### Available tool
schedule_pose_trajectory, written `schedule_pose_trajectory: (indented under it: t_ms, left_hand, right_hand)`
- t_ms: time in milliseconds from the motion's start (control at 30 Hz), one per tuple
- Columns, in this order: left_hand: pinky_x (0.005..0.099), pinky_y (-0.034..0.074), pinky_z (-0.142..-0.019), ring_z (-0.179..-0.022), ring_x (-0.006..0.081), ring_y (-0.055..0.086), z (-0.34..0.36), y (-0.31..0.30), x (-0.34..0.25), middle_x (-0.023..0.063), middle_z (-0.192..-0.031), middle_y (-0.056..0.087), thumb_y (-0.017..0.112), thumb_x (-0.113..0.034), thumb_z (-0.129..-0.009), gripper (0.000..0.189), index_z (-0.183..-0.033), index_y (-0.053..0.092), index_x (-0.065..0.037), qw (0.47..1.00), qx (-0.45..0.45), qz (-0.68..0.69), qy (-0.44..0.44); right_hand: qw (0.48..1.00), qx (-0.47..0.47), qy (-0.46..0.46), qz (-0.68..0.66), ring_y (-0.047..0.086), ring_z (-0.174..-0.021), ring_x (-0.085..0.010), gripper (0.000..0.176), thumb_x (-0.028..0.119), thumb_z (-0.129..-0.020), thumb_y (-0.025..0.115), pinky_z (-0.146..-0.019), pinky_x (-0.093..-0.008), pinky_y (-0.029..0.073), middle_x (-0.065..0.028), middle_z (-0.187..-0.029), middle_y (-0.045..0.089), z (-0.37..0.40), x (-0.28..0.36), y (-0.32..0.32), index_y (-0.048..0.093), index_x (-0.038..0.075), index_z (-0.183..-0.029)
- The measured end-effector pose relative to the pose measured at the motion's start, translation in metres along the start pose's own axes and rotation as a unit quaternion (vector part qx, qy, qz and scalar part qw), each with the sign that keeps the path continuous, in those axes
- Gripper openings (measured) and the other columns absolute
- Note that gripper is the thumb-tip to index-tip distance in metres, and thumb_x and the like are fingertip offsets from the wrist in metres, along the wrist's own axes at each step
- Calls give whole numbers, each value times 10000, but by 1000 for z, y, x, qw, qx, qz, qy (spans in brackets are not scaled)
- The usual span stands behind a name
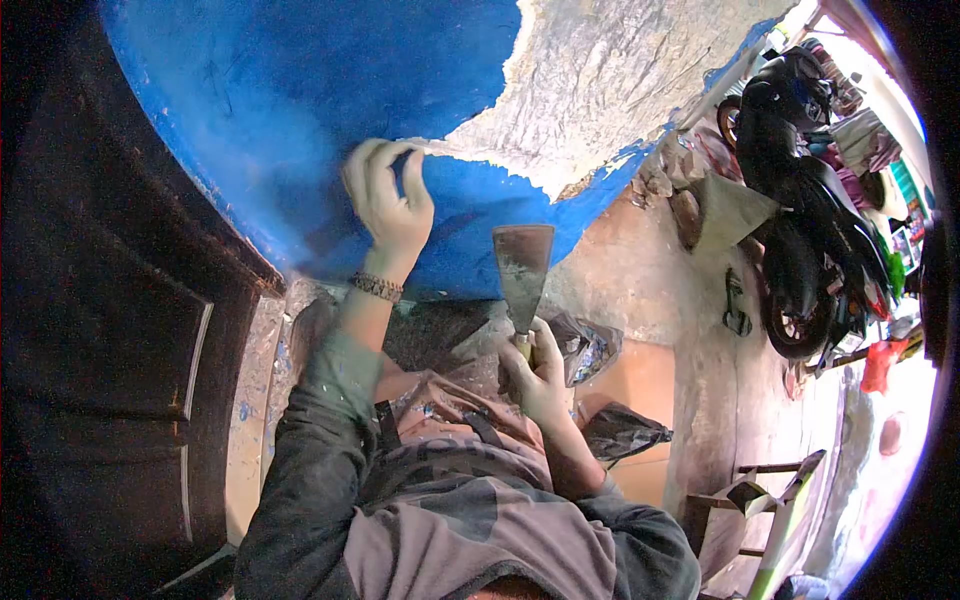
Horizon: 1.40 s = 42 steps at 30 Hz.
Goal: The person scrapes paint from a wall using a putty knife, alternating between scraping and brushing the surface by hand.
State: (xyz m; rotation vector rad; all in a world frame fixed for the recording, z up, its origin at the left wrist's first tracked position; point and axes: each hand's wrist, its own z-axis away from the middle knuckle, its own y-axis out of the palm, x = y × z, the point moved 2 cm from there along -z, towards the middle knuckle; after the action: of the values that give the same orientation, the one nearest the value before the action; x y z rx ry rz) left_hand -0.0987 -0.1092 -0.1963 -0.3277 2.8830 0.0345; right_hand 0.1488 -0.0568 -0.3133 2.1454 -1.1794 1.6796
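Note:
A blue painted wall (300, 90) fills the upper part of the head view, with a bare whitish patch (590, 90) where the paint is gone. My left hand (390, 195), a bracelet at its wrist, pinches the ragged edge of the paint at the patch's lower left corner. Lower and to the right, my right hand (535, 370) is wrapped round the handle of a wide scraper (523, 265). The scraper's blade points up at the lower edge of the blue wall; whether it touches the wall cannot be told.
A dark panelled door (120, 390) stands at the left. Black plastic bags (625, 432) lie on the floor beside my body. Paint debris (655, 175) and a sandal (737, 302) are on the right, near a parked motorcycle (800, 200). A wooden frame (770, 500) is at the lower right.

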Motion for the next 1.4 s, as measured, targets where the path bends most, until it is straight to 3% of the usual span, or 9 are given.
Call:
schedule_pose_trajectory:
  t_ms: [67, 167, 200, 300, 500, 567, 967, 1233, 1400]
  left_hand:
    - [489, 336, -1024, -1207, 404, 415, 10, -9, 6, 240, -1299, 446, 592, -110, -891, 394, -1240, 483, 36, 998, -12, -20, -66]
    - [503, 246, -1099, -1327, 456, 300, 11, -3, 2, 284, -1419, 343, 541, -162, -929, 483, -1334, 412, 66, 995, 95, -15, -31]
    - [511, 180, -1125, -1383, 468, 187, 19, -2, 0, 294, -1485, 223, 510, -202, -947, 540, -1385, 349, 70, 989, 142, 24, -45]
    - [475, 361, -1040, -1259, 422, 438, 47, -9, -15, 259, -1325, 484, 569, -72, -888, 375, -1233, 531, 71, 976, 194, 95, 7]
    - [422, 450, -921, -1095, 349, 574, 39, -22, -14, 196, -1161, 599, 559, 8, -862, 242, -1096, 614, 36, 992, 101, 77, 4]
    - [422, 454, -907, -1048, 349, 587, 21, -22, -25, 186, -1132, 611, 563, 3, -859, 240, -1090, 620, 33, 993, 92, 79, 12]
    - [537, 270, -1102, -1278, 396, 434, -26, 11, -74, 215, -1328, 506, 547, -238, -838, 407, -1147, 610, 21, 891, 266, 295, 221]
    - [515, 314, -1074, -1190, 379, 526, -44, 36, -67, 183, -1166, 627, 392, -240, -857, 384, -926, 677, 7, 927, 122, 298, 191]
    - [535, 318, -1061, -1125, 383, 567, -30, 34, -84, 174, -1063, 658, 357, -246, -876, 396, -834, 666, -4, 930, 117, 313, 154]
  right_hand:
    - [966, -42, 189, -174, 399, -1279, -312, 408, 80, -862, 633, -1053, -392, 308, -191, -1300, 479, 5, 13, -1, 502, -25, -1233]
    - [971, -18, 193, -139, 358, -1315, -308, 409, 94, -895, 607, -1067, -382, 290, -196, -1325, 461, 1, 15, -2, 484, -42, -1260]
    - [980, -5, 181, -85, 445, -1231, -244, 443, 98, -907, 600, -1017, -342, 347, -160, -1273, 506, 4, 2, -3, 441, -35, -1298]
    - [949, -10, 194, -248, 522, -1056, -151, 483, 90, -917, 587, -919, -280, 401, -104, -1170, 556, -6, 34, -5, 371, -15, -1337]
    - [968, -11, 134, -212, 507, -792, -58, 444, 91, -947, 544, -699, -206, 416, -17, -934, 563, -17, 46, -20, 346, 38, -1340]
    - [964, -7, 128, -233, 434, -474, -46, 445, 142, -951, 530, -414, -192, 328, 8, -710, 503, -26, 62, -22, 363, 63, -1356]
    - [878, 44, 75, -470, 484, -831, -66, 497, 109, -962, 512, -729, -208, 391, -4, -960, 545, -67, 81, -13, 345, -48, -1403]
    - [988, -46, 68, -132, 445, -646, -36, 413, 122, -978, 498, -572, -185, 376, 1, -819, 582, -91, 122, -17, 443, -39, -1355]
    - [995, -21, 65, -70, 536, -1049, -91, 395, 59, -957, 471, -899, -226, 418, -116, -1188, 615, -78, 128, -37, 461, -33, -1341]
